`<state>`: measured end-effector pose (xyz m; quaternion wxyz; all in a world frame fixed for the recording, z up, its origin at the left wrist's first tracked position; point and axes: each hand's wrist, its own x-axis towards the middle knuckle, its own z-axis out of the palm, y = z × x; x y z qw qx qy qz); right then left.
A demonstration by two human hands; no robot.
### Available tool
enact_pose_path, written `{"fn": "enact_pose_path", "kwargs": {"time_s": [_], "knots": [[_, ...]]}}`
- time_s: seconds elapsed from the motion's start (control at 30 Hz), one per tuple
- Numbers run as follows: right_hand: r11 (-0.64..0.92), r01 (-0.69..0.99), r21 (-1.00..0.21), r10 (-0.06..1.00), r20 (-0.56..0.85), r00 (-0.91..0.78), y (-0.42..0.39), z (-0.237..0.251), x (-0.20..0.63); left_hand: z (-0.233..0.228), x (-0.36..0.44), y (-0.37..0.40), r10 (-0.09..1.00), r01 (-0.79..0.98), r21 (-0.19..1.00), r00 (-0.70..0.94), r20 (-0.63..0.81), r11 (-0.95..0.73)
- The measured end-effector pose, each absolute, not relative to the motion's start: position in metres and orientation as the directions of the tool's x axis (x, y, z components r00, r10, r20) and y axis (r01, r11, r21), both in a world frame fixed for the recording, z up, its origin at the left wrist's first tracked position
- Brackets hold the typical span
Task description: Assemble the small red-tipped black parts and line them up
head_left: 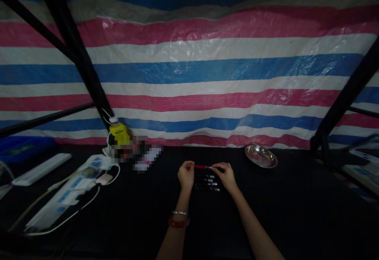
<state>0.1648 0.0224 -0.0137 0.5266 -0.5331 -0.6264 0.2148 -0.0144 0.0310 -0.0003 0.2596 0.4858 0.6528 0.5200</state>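
— What is the person wearing on the arms?

— No sleeves show; both forearms are bare up to the bottom edge of the picture. The left hand (186,174) has two bands at the wrist.

— What sort?

— A thin silvery bangle (179,213) nearer the hand, and just behind it a thicker red bracelet (178,223).

— And the other side?

— The right hand (226,175) and its wrist carry nothing. No rings can be made out in the dim light.
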Motion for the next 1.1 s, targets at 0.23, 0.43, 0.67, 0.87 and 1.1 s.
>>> {"fn": "enact_pose_path", "kwargs": {"time_s": [0.23,0.43,0.67,0.87,1.1], "knots": [[0.256,0.529,-0.809,0.916,0.378,0.136,0.030,-0.028,0.172,0.006,-0.014,0.025,0.910,0.595,0.803,-0.342,0.235,0.016],[0.238,0.596,-0.767,0.923,0.370,0.108,0.027,-0.027,0.172,0.010,0.004,0.011,0.906,0.858,0.463,0.008,0.423,-0.223],[0.276,0.596,-0.754,0.924,0.379,0.052,0.022,-0.025,0.175,0.010,0.010,0.008,0.920,0.859,0.437,0.091,0.381,-0.266],[0.298,0.566,-0.769,0.915,0.400,0.061,0.017,-0.024,0.179,0.019,0.003,0.010,0.950,0.783,0.571,0.079,0.303,-0.247],[0.286,0.555,-0.781,0.924,0.378,0.055,0.015,-0.019,0.182,0.021,-0.008,0.013,0.978,0.758,0.620,0.115,0.176,-0.201]]}}
